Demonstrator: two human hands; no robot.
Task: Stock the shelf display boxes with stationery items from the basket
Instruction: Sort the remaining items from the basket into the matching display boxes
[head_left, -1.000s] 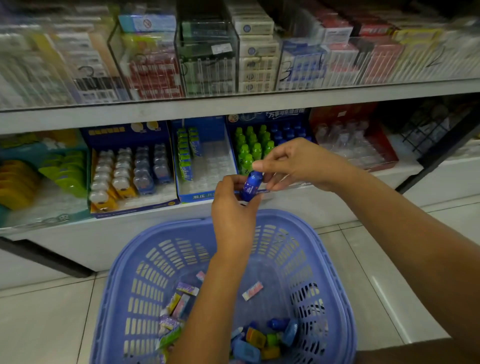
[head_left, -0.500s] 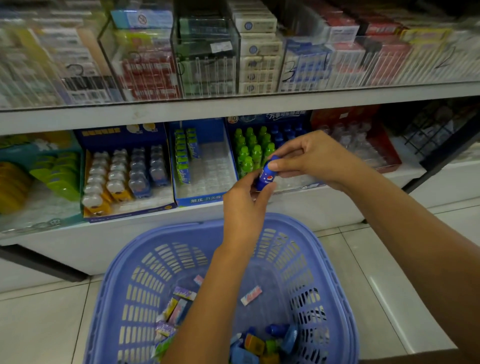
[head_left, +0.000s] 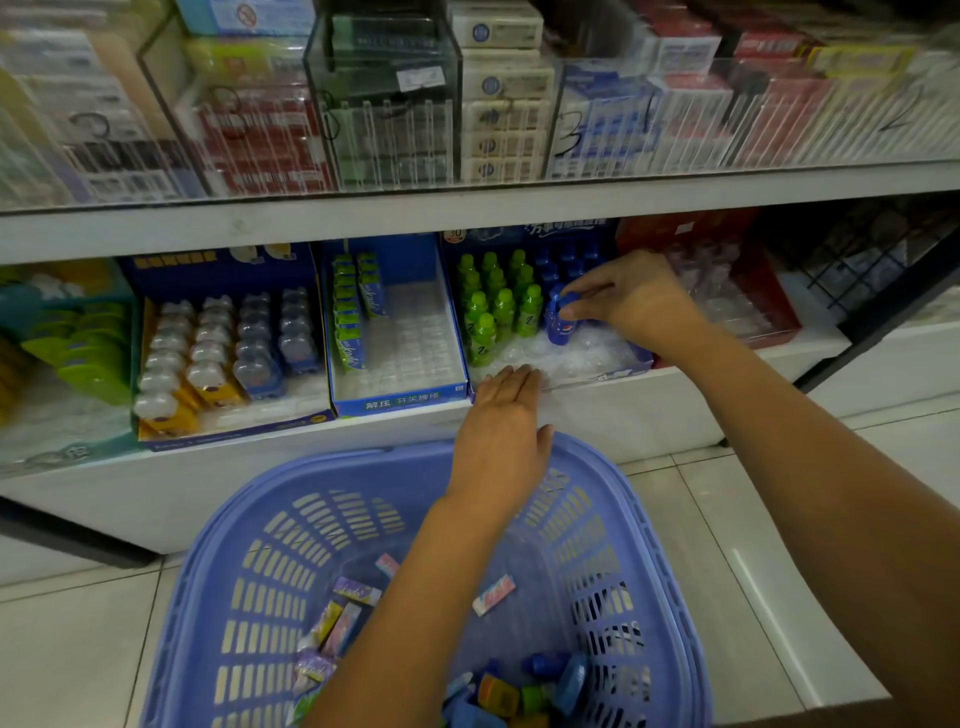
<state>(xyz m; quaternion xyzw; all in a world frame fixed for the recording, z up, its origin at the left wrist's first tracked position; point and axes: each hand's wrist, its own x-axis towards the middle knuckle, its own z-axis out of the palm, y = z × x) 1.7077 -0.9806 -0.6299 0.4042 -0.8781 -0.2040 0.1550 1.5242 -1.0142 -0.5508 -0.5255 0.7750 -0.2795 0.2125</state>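
Blue mini bottle (head_left: 560, 322) is now inside the display box (head_left: 597, 375) on the lower shelf; a sec ago it was in mid-air over the basket (head_left: 249, 545), both hands on it, passing L to R; that handover is done. R hand (head_left: 631, 299) has carried it in and pinches it by the cap; it stands about upright on the clear tray (head_left: 587, 353), just beside the front green mini bottles (head_left: 493, 301) and in front of the other blue ones (head_left: 569, 260) at the back; can't tell if the base is seated in a slot yet, so I'd say the grip is needed till it is. L hand (head_left: 506, 421) has let go and holds nothing; fingers straight and together, tips at the front rim of the same box, prob. steadying it, though I can't tell if they press or only touch.

What it means: this piece is nearly stocked, in the right box w/ its own colour; next move calls for a light push down, then release w/o knocking the green row, which is close. Plenty left to do; the basket has more small bottles (head_left: 519, 691) in blue, green and orange at the near end, plus flat wrapped packets (head_left: 343, 618); the tray has many bare slots at the front.
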